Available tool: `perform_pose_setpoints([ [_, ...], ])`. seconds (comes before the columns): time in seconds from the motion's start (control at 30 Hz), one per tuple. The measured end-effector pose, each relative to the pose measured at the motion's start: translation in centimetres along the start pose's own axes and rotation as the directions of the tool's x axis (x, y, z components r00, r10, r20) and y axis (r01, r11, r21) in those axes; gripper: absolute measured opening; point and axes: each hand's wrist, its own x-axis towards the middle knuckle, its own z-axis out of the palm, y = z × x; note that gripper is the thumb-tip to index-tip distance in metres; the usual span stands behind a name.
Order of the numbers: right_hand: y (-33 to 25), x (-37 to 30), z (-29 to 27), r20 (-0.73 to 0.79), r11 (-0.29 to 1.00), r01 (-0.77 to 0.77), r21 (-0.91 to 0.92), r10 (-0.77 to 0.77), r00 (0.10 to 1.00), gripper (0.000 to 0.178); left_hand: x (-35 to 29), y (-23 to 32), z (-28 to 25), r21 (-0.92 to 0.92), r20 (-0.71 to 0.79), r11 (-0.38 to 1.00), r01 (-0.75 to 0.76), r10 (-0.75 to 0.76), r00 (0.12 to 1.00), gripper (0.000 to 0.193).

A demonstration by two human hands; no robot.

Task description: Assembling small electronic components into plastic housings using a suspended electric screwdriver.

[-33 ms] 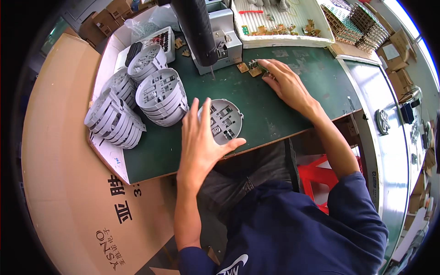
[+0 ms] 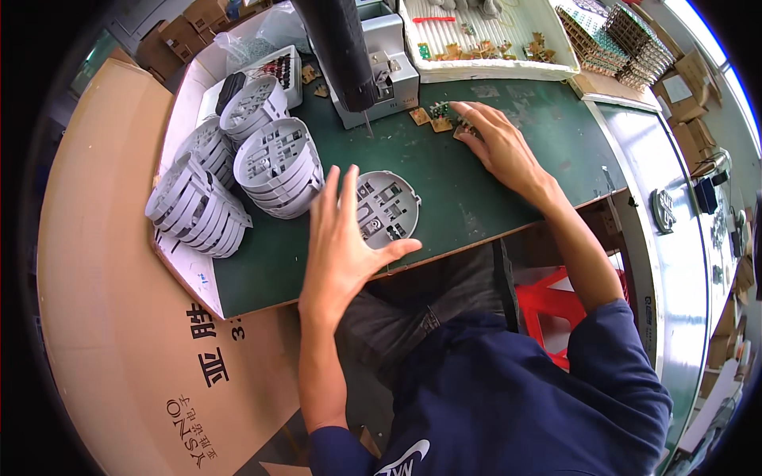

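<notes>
A round grey plastic housing (image 2: 394,208) with slots and metal parts inside lies face up on the green tabletop. My left hand (image 2: 337,238) is at its left side, fingers and thumb spread, holding nothing. Past the housing, my right hand (image 2: 500,147) reaches to a few small circuit boards (image 2: 441,124) with pins. Its thumb and fingertips close around one small circuit board (image 2: 463,129), partly hidden under the fingers. Stacks of similar grey housings (image 2: 278,170) stand left of my left hand.
A black cylindrical tool (image 2: 337,55) with a thin tip hangs over the table, before a grey machine (image 2: 393,79). A white foam tray (image 2: 492,70) with small boards is at the back. Stacked board panels (image 2: 631,47) sit far right. Cardboard (image 2: 119,278) borders the left.
My left hand has shifted slightly left, away from the housing, uncovering more of it. My right hand has moved very slightly to the right at the small boards.
</notes>
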Motion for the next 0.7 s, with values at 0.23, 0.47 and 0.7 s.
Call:
perform_pose_setpoints([
  [0.23, 0.3, -1.1, -0.4, -0.030, 0.994, -0.110, 0.025, 0.110, 0.993, 0.026, 0.7, 0.3, 0.1, -0.067, 0.084, 0.996, -0.054, 0.060, 0.995, 0.114],
  [0.47, 0.0, -2.0, -1.2, -0.190, 0.983, -0.055, -0.175, 0.021, 0.982, 0.024, 1.5, 1.2, 1.1, 0.020, 0.060, 0.993, -0.114, 0.113, 0.992, 0.100],
  [0.7, 0.1, -2.7, -1.4, -0.198, 0.991, -0.126, 0.054, 0.134, 0.971, 0.010, 2.2, 0.2, 0.9, -0.676, 0.080, 0.736, -0.008, 0.084, 0.993, 0.093],
])
